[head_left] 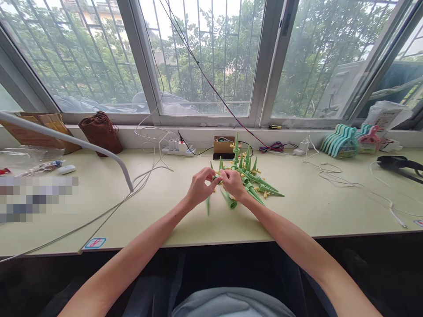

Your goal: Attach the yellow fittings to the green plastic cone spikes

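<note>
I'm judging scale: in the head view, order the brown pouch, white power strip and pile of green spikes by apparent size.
1. Pile of green spikes
2. Brown pouch
3. White power strip

No clearly readable text; a red mark (95, 243) on a blue-bordered sticker (88, 244) by the desk's (346, 215) front edge

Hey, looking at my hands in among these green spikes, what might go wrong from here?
The upright green spike stands just beyond the right hand, so a careless reach might topple it. The hollow green cone lies on its side in front of that hand and could roll if nudged. The small yellow piece to the right might be swept aside.
</note>
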Action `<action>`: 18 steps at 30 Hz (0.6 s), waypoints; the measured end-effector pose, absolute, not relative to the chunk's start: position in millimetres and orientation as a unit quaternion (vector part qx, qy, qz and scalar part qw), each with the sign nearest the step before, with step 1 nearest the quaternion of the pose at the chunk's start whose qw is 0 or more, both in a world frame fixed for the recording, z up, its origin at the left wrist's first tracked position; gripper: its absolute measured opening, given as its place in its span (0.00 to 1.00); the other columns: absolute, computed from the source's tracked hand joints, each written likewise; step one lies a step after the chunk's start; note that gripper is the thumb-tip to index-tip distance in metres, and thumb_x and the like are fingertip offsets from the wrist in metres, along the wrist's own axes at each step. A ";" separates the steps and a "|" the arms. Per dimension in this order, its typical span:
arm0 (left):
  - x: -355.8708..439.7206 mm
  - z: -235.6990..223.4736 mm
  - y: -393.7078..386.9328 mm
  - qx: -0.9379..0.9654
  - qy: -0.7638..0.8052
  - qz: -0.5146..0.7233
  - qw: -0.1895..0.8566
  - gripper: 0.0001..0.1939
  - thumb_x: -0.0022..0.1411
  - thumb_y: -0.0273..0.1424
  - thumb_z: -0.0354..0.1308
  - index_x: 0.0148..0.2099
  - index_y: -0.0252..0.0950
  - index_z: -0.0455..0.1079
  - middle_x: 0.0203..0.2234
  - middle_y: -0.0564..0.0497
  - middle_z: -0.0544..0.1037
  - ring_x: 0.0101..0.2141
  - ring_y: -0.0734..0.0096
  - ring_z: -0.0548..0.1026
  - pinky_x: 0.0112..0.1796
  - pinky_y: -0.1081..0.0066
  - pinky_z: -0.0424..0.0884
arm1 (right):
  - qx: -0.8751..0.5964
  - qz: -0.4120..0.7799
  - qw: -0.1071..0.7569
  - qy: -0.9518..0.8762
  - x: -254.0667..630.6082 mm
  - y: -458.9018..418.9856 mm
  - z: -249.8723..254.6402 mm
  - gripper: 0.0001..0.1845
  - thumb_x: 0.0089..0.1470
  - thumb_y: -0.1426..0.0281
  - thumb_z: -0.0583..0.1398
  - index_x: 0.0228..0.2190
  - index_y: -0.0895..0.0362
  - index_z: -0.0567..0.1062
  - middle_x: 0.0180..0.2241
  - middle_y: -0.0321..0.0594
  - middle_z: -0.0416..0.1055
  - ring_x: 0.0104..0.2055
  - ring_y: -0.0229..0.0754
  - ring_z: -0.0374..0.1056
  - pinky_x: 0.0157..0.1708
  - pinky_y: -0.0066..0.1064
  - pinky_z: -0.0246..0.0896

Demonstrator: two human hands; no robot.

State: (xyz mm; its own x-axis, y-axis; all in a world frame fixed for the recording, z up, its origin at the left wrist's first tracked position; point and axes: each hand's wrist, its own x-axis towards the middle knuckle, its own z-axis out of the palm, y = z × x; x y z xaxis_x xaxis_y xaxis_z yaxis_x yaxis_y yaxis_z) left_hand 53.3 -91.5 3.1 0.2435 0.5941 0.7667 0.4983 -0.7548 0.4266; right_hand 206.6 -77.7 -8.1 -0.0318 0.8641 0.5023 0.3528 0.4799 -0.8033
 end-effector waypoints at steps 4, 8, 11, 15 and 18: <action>52.5 2.6 -91.6 0.796 0.347 0.495 0.029 0.11 0.62 0.39 0.59 0.35 0.38 0.66 0.28 0.52 0.72 0.27 0.73 0.70 0.32 0.71 0.71 | -0.452 0.283 0.514 -0.672 206.7 -77.6 -9.0 0.24 0.60 0.60 0.51 0.15 0.54 0.56 0.10 0.30 0.52 0.15 0.33 0.49 0.19 0.28 0.45; 52.1 2.0 -91.6 0.804 0.345 0.484 0.009 0.10 0.62 0.39 0.59 0.35 0.39 0.66 0.27 0.53 0.72 0.26 0.73 0.71 0.30 0.72 0.69 | -0.451 0.315 0.502 -0.668 207.2 -74.7 -12.0 0.23 0.59 0.61 0.51 0.15 0.54 0.57 0.09 0.29 0.51 0.12 0.33 0.52 0.17 0.27 0.46; 52.8 2.4 -92.2 0.801 0.349 0.485 0.013 0.09 0.61 0.38 0.60 0.36 0.39 0.67 0.26 0.54 0.72 0.25 0.73 0.71 0.30 0.72 0.69 | -0.443 0.328 0.505 -0.665 207.3 -73.3 -13.3 0.23 0.59 0.60 0.51 0.16 0.54 0.57 0.09 0.28 0.52 0.11 0.33 0.53 0.16 0.27 0.47; 53.4 2.5 -92.4 0.794 0.362 0.488 0.018 0.09 0.60 0.38 0.60 0.36 0.39 0.68 0.23 0.55 0.71 0.25 0.72 0.70 0.32 0.71 0.69 | -0.431 0.334 0.515 -0.661 207.2 -74.7 -11.2 0.23 0.59 0.59 0.51 0.16 0.54 0.57 0.10 0.29 0.52 0.12 0.33 0.54 0.15 0.27 0.47; 53.5 2.1 -91.8 0.791 0.369 0.487 0.040 0.10 0.62 0.40 0.57 0.38 0.39 0.67 0.22 0.56 0.70 0.24 0.73 0.69 0.32 0.72 0.69 | -0.428 0.333 0.516 -0.663 207.2 -76.2 -9.2 0.22 0.59 0.58 0.52 0.17 0.54 0.58 0.10 0.29 0.53 0.12 0.34 0.54 0.15 0.28 0.48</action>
State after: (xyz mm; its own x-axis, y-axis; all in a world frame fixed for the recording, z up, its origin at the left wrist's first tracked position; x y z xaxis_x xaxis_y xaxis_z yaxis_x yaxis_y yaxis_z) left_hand 53.5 -91.8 2.1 0.2548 0.6216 0.7407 0.5446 -0.7253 0.4212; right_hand 207.2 -76.2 -9.2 -0.1001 0.9114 0.3992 0.2231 0.4116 -0.8836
